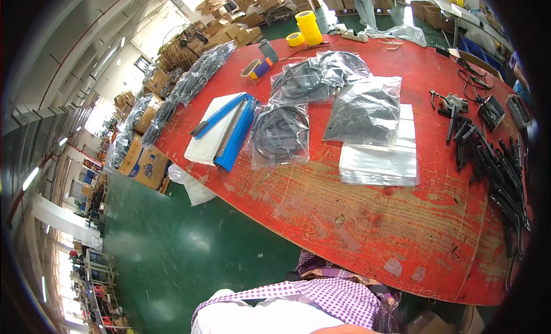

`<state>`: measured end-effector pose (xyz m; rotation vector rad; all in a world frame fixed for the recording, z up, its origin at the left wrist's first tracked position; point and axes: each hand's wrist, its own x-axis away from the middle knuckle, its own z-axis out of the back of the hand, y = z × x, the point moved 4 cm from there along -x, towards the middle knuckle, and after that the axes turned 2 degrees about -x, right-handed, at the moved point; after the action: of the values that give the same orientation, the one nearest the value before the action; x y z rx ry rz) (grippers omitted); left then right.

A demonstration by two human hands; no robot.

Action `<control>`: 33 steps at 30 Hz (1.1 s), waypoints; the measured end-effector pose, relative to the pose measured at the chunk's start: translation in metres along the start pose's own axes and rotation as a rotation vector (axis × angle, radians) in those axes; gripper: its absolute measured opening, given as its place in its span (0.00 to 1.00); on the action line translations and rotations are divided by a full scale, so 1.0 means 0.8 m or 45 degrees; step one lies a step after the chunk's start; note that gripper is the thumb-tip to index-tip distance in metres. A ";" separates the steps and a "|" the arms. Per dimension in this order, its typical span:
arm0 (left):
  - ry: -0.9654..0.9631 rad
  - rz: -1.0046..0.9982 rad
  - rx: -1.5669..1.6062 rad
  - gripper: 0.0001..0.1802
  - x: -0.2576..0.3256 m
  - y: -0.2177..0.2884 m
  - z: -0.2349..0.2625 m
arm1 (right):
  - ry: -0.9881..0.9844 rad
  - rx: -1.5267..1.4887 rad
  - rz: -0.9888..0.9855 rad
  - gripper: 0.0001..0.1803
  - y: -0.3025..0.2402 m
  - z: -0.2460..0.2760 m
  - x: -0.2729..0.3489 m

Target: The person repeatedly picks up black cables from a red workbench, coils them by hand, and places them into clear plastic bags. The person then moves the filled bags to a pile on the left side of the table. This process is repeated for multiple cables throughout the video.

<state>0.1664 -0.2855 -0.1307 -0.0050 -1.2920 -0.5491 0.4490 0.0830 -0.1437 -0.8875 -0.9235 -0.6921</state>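
Observation:
Neither of my hands shows; a sliver of bare skin, perhaps an arm, lies at the bottom edge. On the worn red table sits a blue hand-operated bag sealer with a white pad beside it. Right of it lies a clear bag with a coiled black cable. Behind are more bagged black cables. A larger clear bag of dark material rests partly over a stack of flat clear plastic bags.
Yellow tape rolls and a tape dispenser stand at the back. Black parts, pliers and cords crowd the right side. Bagged black goods line the left edge. Cardboard boxes stand beyond; another person's legs show far back.

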 end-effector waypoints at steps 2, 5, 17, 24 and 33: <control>-0.007 -0.010 -0.018 0.19 0.001 0.002 -0.002 | -0.001 0.000 -0.002 0.11 0.001 -0.002 0.003; -0.037 -0.027 -0.053 0.18 0.003 0.003 0.002 | -0.015 -0.010 0.008 0.11 0.001 -0.011 0.006; 0.036 -1.217 0.097 0.06 0.193 0.324 0.314 | 0.093 -0.027 0.965 0.16 -0.140 0.180 0.173; 0.727 -1.710 0.406 0.06 0.251 0.496 0.426 | 0.448 -0.190 1.749 0.21 -0.359 0.214 0.214; 1.114 -1.678 -1.475 0.05 0.039 0.475 0.318 | 0.867 -0.156 1.671 0.13 -0.321 0.245 0.118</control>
<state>0.0887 0.1118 0.0850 0.1195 0.1810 -2.0754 0.2087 0.1207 0.0887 -1.0432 0.3806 0.1343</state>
